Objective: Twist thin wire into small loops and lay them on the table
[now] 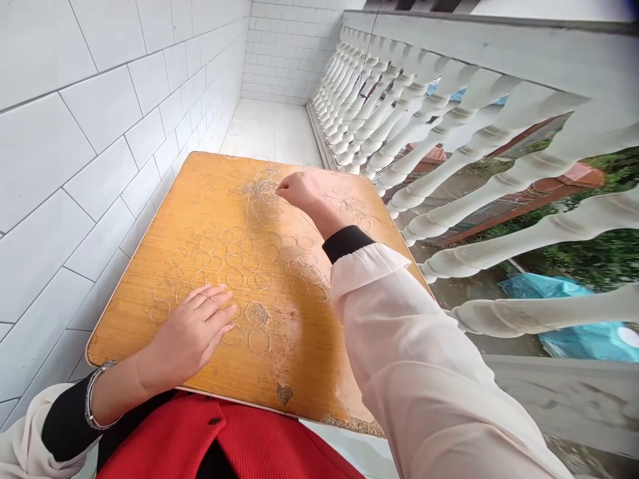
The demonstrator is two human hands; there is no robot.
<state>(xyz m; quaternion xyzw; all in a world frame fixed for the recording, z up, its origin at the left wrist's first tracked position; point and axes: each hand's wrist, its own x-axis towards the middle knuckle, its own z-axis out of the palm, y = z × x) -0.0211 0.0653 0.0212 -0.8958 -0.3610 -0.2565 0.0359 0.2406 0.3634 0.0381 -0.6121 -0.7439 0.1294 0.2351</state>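
My left hand (197, 326) lies flat on the near left of the wooden table, fingers stretched out over some thin wire rings. Several of these wire rings (234, 278) are laid out across the middle of the tabletop, many of them in touching pairs like figure eights. Toward the far side, a tangled heap of thin wire rings (262, 193) sits on the table. My right hand (299, 189) is at the right edge of this heap with its fingers pinched together; what they hold, if anything, is too small to make out.
The worn wooden table (134, 299) has chipped veneer near its front edge. A white tiled wall (114, 133) runs along the left. On the right stands a white balustrade (449, 159), close to the table. More loose wire (357, 211) lies at the far right of the tabletop.
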